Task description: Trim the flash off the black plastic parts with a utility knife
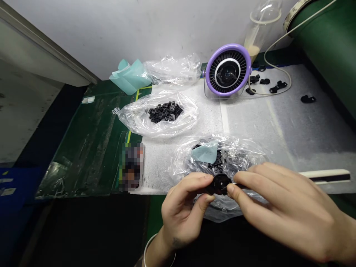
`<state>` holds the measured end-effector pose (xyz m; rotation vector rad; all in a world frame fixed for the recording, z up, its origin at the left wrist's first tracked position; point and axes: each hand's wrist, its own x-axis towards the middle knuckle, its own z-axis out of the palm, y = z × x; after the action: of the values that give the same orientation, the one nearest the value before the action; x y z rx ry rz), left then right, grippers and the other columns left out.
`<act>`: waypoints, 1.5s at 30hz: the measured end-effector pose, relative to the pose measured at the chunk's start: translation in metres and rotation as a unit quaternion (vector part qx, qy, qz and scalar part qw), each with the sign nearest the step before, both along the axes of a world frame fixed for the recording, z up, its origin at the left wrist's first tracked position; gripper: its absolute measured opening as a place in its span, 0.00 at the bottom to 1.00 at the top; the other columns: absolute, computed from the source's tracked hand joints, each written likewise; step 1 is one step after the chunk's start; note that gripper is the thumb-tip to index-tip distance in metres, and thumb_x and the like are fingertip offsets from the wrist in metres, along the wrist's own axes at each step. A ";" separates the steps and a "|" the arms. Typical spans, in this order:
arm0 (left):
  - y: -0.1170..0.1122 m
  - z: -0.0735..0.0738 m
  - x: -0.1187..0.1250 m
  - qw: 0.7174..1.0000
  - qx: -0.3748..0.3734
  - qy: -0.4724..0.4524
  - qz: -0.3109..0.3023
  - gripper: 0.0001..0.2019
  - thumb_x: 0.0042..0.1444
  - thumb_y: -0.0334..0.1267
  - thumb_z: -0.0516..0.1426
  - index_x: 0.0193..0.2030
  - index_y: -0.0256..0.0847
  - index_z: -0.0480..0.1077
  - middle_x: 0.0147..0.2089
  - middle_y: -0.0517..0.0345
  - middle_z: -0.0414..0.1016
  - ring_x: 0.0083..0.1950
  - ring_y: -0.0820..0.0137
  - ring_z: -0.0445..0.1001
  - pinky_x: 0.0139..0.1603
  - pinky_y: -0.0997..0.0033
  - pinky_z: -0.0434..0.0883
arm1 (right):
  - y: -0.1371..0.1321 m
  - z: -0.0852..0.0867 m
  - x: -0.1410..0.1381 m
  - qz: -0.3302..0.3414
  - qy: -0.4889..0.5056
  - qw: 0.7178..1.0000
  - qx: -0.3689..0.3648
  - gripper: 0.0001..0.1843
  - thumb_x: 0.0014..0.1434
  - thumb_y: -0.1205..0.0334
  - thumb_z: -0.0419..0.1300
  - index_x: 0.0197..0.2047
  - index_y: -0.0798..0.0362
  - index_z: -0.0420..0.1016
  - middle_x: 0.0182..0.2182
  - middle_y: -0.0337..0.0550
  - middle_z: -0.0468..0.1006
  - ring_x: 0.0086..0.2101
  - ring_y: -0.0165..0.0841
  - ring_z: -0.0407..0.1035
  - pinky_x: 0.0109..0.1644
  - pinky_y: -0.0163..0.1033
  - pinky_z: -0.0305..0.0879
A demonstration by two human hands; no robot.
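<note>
In front of me, my left hand (185,207) pinches a small black round plastic part (221,183) by its left side, between thumb and fingers. The part's hollow, dish-like face is turned up toward me. Against its right edge, my right hand (283,207) is closed in a pinch, thumb and forefinger together. Something thin and dark shows between those fingertips, too small to name. Just beyond both hands lies an open clear plastic bag (180,159) of black parts, with a pale blue scrap (205,152) on top.
A second clear bag (133,118) holds more black parts (165,112). Behind stand a purple fan (208,83) and a plastic cup (253,37). Loose black parts (308,99) lie at right, near a white-and-black strip (328,175). A blurred-out item (132,167) lies left.
</note>
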<state>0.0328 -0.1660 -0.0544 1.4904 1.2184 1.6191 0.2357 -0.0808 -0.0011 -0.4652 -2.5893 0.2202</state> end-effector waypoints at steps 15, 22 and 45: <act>0.005 0.001 0.002 0.999 0.028 0.044 -0.016 0.19 0.63 0.24 0.63 0.59 0.40 0.78 0.46 0.51 0.85 0.47 0.64 0.84 0.48 0.67 0.84 | 0.001 -0.005 0.009 0.030 0.026 0.999 0.027 0.08 0.69 0.75 0.58 0.40 0.57 0.78 0.40 0.54 0.82 0.37 0.43 0.76 0.37 0.51 0.71; 0.005 0.002 0.002 0.998 0.035 0.040 -0.029 0.21 0.61 0.21 0.63 0.59 0.38 0.77 0.47 0.52 0.85 0.48 0.66 0.84 0.50 0.70 0.83 | 0.002 -0.006 0.012 0.043 0.029 0.999 0.011 0.08 0.69 0.74 0.58 0.41 0.57 0.78 0.40 0.53 0.82 0.37 0.42 0.76 0.34 0.50 0.70; 0.005 0.002 0.002 0.997 0.035 0.058 -0.048 0.23 0.61 0.20 0.63 0.62 0.40 0.76 0.49 0.51 0.84 0.49 0.65 0.84 0.51 0.68 0.83 | 0.005 -0.003 0.016 0.065 0.015 0.997 0.037 0.11 0.70 0.70 0.54 0.42 0.56 0.79 0.38 0.52 0.83 0.40 0.45 0.75 0.36 0.51 0.68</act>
<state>0.0343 -0.1610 -0.0524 1.6816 1.1437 1.5438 0.2515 -0.0763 -0.0041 -0.2663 -2.5909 0.1733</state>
